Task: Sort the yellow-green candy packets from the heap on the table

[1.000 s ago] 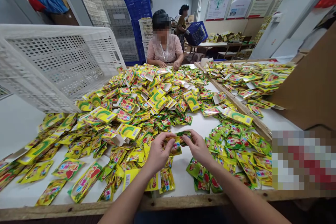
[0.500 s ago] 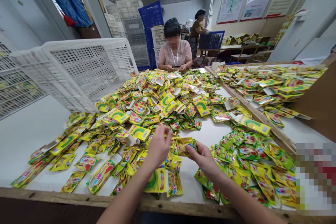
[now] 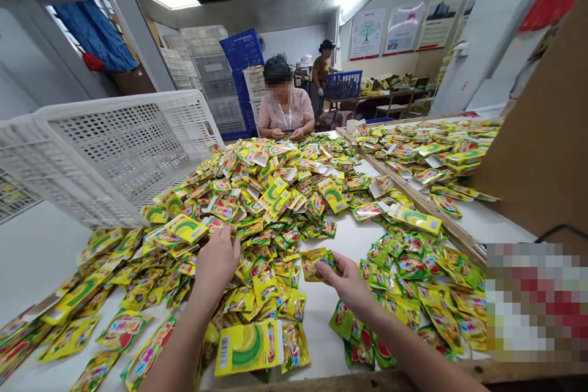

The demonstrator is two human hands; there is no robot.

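My right hand (image 3: 344, 278) pinches a small yellow and green sachet (image 3: 313, 263) between thumb and fingers, above the white tabletop. Over the near left side of the heap is my left hand (image 3: 218, 260), back towards me, thumb apart from the fingers. Its fingertips reach a printed carton (image 3: 215, 223) and partly hide it; no firm hold on it shows. Between my forearms lie loose yellow sachets (image 3: 266, 285) and a flat yellow carton (image 3: 248, 348) with a green curved print. Green sachets (image 3: 413, 263) are spread to the right of my right hand.
A white perforated crate (image 3: 119, 135) lies tipped on the left, beside the large carton heap (image 3: 275, 187). A wooden divider (image 3: 404, 184) crosses the table on the right, near brown cardboard (image 3: 528, 116). One person (image 3: 285, 110) sits opposite; another (image 3: 319, 70) stands farther back.
My left hand has moved left, away from the sachet in my right hand, to the cartons in the heap. My right hand keeps its sachet. The view has shifted.
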